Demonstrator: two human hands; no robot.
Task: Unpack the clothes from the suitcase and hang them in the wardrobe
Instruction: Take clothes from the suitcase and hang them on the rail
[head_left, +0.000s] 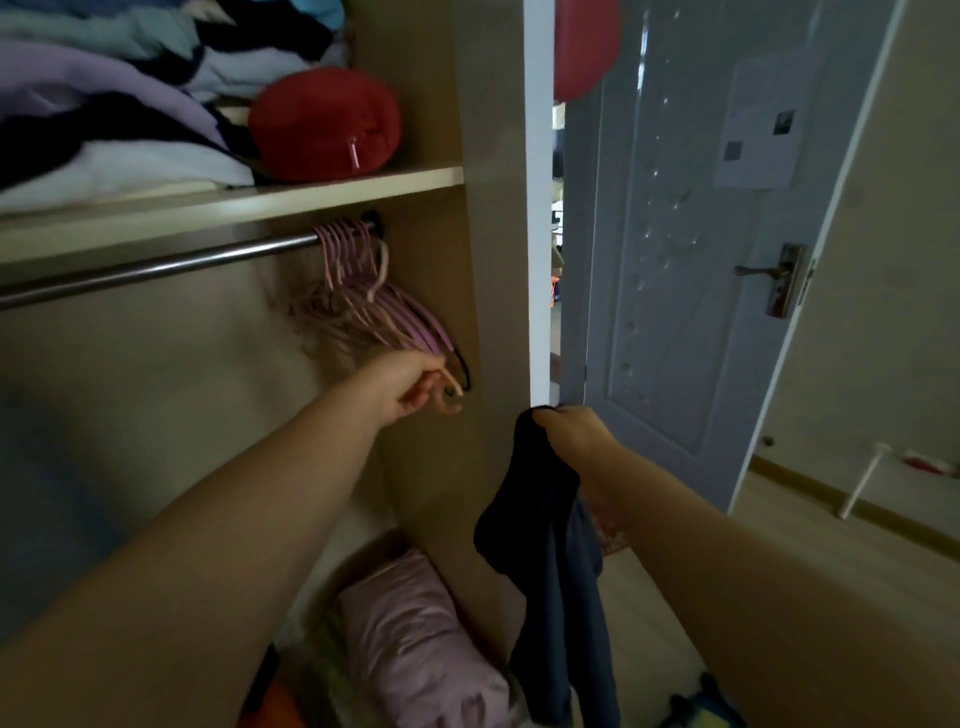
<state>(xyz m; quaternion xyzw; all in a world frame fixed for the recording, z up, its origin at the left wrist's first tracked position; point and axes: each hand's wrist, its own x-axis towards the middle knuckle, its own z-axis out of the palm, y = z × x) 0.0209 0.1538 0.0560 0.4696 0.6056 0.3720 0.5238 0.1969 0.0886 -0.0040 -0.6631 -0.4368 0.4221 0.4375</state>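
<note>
Inside the wardrobe a metal rail (156, 270) runs under a shelf. A bunch of pink hangers (363, 301) hangs at the rail's right end. My left hand (410, 387) reaches in below them, its fingers pinched on the end of one pink hanger. My right hand (571, 431) is outside the wardrobe's side panel, gripping the top of a dark navy garment (556, 571) that hangs down limp. The suitcase is out of sight.
The shelf (260, 202) carries folded clothes (104, 119) and a red pouch (322, 124). A pink bundle (415, 634) lies on the wardrobe floor. The wardrobe's white edge (537, 208) stands between my hands. A grey door (701, 260) is open at the right.
</note>
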